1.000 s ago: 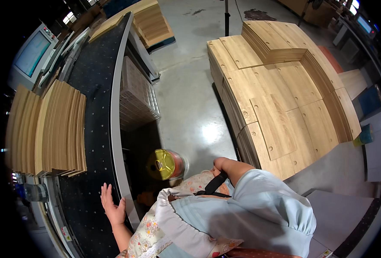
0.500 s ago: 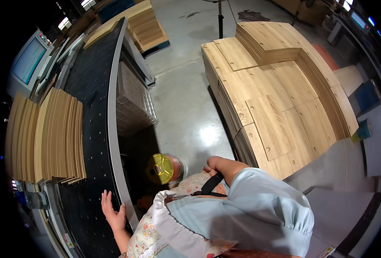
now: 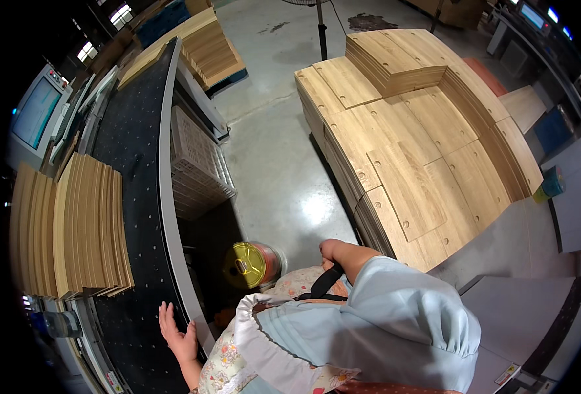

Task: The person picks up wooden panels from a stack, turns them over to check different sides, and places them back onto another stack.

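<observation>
My left hand (image 3: 180, 335) is at the near end of a black table (image 3: 143, 256) dotted with small holes, beside its grey metal edge. Its fingers are spread and hold nothing; whether the palm touches the surface is unclear. My right hand (image 3: 330, 252) is low in front of my body, near the floral apron (image 3: 298, 278), with its fingers hidden from view. On the table's left side a row of wooden boards (image 3: 93, 226) stands on edge. To the right is a large stack of flat wood-grain panels (image 3: 412, 154) with small round holes, one loose panel (image 3: 407, 195) lying on top.
A bucket with a yellow lid (image 3: 250, 262) stands on the floor by the table. Under the table is a pale crate (image 3: 202, 164). A monitor (image 3: 38, 111) stands at far left, more boards (image 3: 208, 49) at the table's far end, and a stand (image 3: 322, 33) behind.
The view has shifted slightly. My right hand's fingers, partly visible before, are now tucked out of sight. My left hand stays spread at the table edge.
</observation>
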A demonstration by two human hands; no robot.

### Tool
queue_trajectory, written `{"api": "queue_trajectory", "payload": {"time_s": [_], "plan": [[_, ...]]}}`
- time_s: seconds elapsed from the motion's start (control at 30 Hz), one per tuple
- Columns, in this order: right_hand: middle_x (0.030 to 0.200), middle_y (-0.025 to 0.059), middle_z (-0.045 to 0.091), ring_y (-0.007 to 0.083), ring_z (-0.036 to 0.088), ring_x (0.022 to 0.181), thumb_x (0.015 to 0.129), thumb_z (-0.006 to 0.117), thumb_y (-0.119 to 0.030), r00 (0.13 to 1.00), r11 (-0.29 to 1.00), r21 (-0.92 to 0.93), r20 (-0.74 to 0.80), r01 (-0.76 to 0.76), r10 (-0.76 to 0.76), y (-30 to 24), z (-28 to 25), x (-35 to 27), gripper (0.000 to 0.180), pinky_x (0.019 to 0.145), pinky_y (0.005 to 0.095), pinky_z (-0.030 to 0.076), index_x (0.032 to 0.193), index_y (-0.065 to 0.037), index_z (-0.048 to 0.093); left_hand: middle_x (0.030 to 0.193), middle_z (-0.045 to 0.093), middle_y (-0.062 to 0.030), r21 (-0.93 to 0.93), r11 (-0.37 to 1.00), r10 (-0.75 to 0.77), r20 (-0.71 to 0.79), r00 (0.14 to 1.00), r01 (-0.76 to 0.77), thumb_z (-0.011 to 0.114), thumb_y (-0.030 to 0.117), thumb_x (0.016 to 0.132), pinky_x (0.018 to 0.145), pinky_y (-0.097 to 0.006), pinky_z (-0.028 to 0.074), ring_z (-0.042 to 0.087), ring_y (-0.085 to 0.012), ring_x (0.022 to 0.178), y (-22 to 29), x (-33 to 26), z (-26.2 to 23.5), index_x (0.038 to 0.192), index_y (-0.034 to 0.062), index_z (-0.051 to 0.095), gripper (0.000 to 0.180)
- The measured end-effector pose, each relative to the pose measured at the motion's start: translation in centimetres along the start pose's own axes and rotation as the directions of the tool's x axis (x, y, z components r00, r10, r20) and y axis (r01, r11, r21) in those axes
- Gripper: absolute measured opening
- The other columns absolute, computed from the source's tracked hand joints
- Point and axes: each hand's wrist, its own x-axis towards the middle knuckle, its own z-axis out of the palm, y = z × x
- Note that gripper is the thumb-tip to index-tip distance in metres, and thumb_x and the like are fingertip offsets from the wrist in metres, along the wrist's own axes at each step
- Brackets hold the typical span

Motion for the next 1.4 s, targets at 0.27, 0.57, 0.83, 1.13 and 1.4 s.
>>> {"api": "queue_trajectory", "payload": {"time_s": [0.27, 0.57, 0.83, 1.13, 1.4], "plan": [[0.105, 0.0132, 0.066, 0.0315, 0.062, 0.097, 0.066, 0.069, -0.018, 0.995, 1.000, -0.014, 0.100, 0.011, -0.009, -0.4, 1.9, -0.1, 0.040, 0.082, 0.0419, 0.049, 0.106, -0.012, 0.067, 0.139, 0.043, -0.0127, -0.006, 1.000, 0.013, 0.007, 1.000, -0.013, 0.066, 0.003, 0.063, 0.110, -0.043, 0.023, 0.034, -0.0324, 0.133, 0.3, 0.1, -0.2, 0.128, 0.0058, 0.048, 0.068], [0.103, 0.0138, 0.066, 0.0315, 0.063, 0.096, 0.068, 0.066, -0.014, 0.999, 0.999, -0.053, 0.053, 0.012, -0.009, -0.4, 0.8, -0.6, 0.036, 0.080, 0.0412, 0.049, 0.104, -0.010, 0.067, 0.139, 0.043, -0.0125, 0.009, 1.000, -0.007, 0.002, 1.000, 0.007, 0.066, 0.003, 0.063, 0.110, -0.043, 0.023, 0.034, -0.0328, 0.132, 0.2, -0.1, -0.2, 0.127, 0.0056, 0.049, 0.066], [0.102, 0.0139, 0.067, 0.0317, 0.063, 0.095, 0.067, 0.067, -0.016, 0.996, 0.998, -0.029, 0.080, 0.047, -0.044, -0.4, 1.6, 0.5, 0.034, 0.078, 0.0408, 0.050, 0.100, -0.009, 0.068, 0.139, 0.043, -0.0122, -0.008, 1.000, -0.014, -0.001, 1.000, 0.014, 0.066, 0.005, 0.063, 0.110, -0.043, 0.022, 0.034, -0.0327, 0.132, 0.3, 0.1, -0.1, 0.127, 0.0056, 0.049, 0.066], [0.102, 0.0135, 0.067, 0.0310, 0.063, 0.094, 0.068, 0.068, -0.019, 0.998, 0.999, -0.040, 0.064, 0.009, -0.006, -0.8, 0.4, -0.5, 0.033, 0.079, 0.0403, 0.050, 0.100, -0.011, 0.069, 0.139, 0.043, -0.0120, -0.001, 0.999, -0.044, 0.005, 0.999, 0.044, 0.066, 0.005, 0.063, 0.110, -0.043, 0.022, 0.034, -0.0324, 0.132, 0.4, -0.1, -0.2, 0.127, 0.0054, 0.049, 0.066], [0.102, 0.0129, 0.067, 0.0308, 0.062, 0.095, 0.068, 0.067, -0.020, 0.994, 1.000, -0.022, 0.107, 0.014, -0.012, -0.3, 2.5, 2.7, 0.034, 0.079, 0.0406, 0.050, 0.102, -0.012, 0.069, 0.139, 0.043, -0.0122, 0.004, 1.000, -0.023, 0.009, 1.000, 0.023, 0.067, 0.007, 0.063, 0.110, -0.043, 0.022, 0.034, -0.0330, 0.132, 0.4, 0.3, -0.3, 0.127, 0.0054, 0.049, 0.066]]}}
